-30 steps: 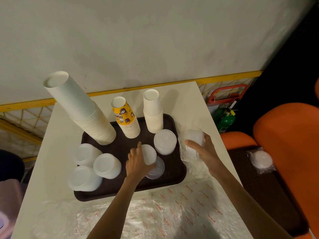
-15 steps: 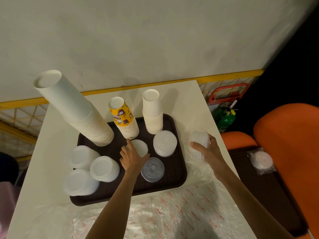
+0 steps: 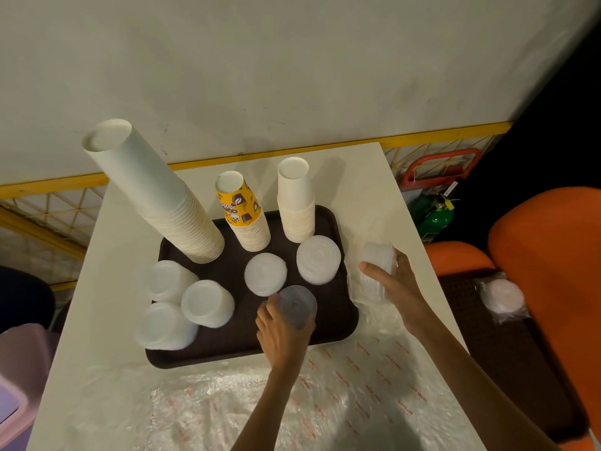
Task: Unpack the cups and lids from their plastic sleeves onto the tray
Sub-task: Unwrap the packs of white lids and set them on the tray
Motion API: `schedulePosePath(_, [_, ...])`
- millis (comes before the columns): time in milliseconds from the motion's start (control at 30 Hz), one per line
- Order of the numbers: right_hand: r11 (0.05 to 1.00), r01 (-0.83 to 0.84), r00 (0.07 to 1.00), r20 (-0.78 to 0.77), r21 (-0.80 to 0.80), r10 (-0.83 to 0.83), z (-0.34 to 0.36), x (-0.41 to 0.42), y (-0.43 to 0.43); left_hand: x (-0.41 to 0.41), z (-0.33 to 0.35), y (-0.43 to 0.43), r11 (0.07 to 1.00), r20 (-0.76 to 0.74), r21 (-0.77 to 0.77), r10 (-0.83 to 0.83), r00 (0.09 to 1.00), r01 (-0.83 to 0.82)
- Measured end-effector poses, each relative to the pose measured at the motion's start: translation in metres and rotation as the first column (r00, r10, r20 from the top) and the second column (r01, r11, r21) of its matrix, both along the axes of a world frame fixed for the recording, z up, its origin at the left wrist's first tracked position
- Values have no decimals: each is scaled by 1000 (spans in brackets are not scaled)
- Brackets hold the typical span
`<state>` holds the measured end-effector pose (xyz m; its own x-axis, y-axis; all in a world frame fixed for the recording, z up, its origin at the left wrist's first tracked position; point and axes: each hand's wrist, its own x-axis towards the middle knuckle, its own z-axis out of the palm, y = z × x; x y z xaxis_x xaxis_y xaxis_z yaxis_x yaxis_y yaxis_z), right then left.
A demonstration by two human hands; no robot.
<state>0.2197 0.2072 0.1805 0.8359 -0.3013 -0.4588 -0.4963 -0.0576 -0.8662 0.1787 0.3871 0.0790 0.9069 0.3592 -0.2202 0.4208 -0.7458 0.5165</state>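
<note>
Fingers of the left hand (image 3: 283, 333) are curled round a clear lid (image 3: 297, 304), held just above the near part of the brown tray (image 3: 344, 307). A sleeved lid stack (image 3: 379, 255) is gripped by the right hand (image 3: 395, 284), just right of the tray over the white table (image 3: 97, 320). Five white lid stacks (image 3: 265, 278) are counted on the tray, with three cup stacks (image 3: 296, 203) behind them. Crumpled plastic wrap (image 3: 292, 405) is spread across the lower frame. One more wrapped lid pack (image 3: 502, 296) is seen at right beside an orange chair (image 3: 553, 242).
</note>
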Motion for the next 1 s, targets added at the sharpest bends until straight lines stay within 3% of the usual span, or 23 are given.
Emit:
schedulePosePath(133, [1000, 0, 1000, -14, 7, 0, 1, -2, -3, 0, -6, -11, 998, -78, 68, -13, 997, 18])
schedulePosePath(533, [1000, -15, 1000, -15, -17, 15, 3, -1, 0, 2, -5, -17, 997, -59, 68, -44, 997, 48])
schedulePosePath(833, [997, -78, 997, -1, 3, 78, 11, 1, 9, 34, 18, 19, 996, 180, 84, -22, 983, 7])
schedulePosePath(1000, [996, -56, 998, 9, -75, 57, 8, 5, 4, 71, 13, 36, 994, 74, 93, -67, 995, 60])
